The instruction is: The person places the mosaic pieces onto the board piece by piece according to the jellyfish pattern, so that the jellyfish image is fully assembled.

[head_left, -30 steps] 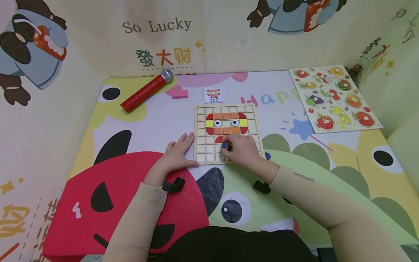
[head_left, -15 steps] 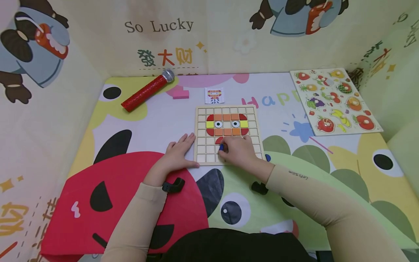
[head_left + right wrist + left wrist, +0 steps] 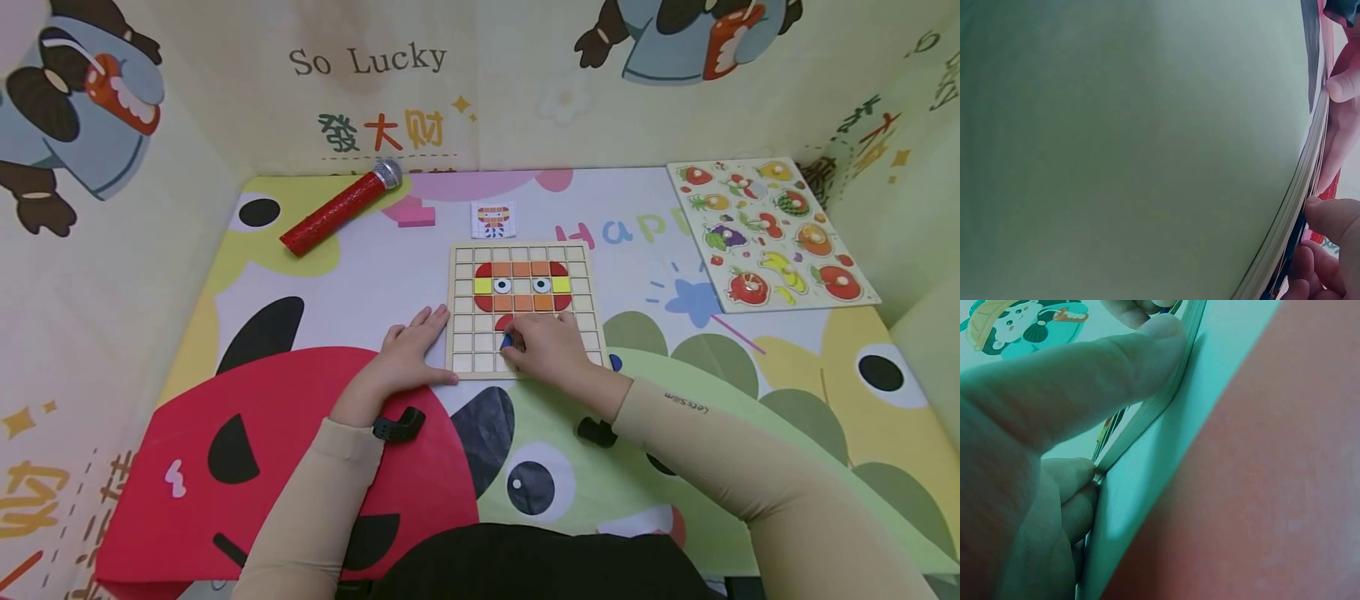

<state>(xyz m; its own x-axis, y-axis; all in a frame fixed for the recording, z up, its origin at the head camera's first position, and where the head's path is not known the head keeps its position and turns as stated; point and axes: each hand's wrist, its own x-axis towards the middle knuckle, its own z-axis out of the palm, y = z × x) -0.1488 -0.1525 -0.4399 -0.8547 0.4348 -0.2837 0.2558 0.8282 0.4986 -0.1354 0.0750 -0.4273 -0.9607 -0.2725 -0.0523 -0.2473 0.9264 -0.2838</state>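
Observation:
A wooden grid board lies on the printed tablecloth, with red, orange and yellow tiles and two eye tiles forming a face pattern in its upper part. My left hand rests along the board's left edge, fingers spread and thumb at the near corner. In the left wrist view the thumb lies on the board's rim. Over the lower middle cells, my right hand pinches a small blue tile just below a red tile. The right hand covers several cells.
Behind the board lie a small pattern card and a pink block. A red glittery microphone is at back left, a fruit puzzle board at back right. Another blue piece shows beside the board's lower right corner.
My right hand has shifted slightly left over the board with the blue tile, which now sits lower, closer to the cells. My left hand has stayed in place at the board's edge.

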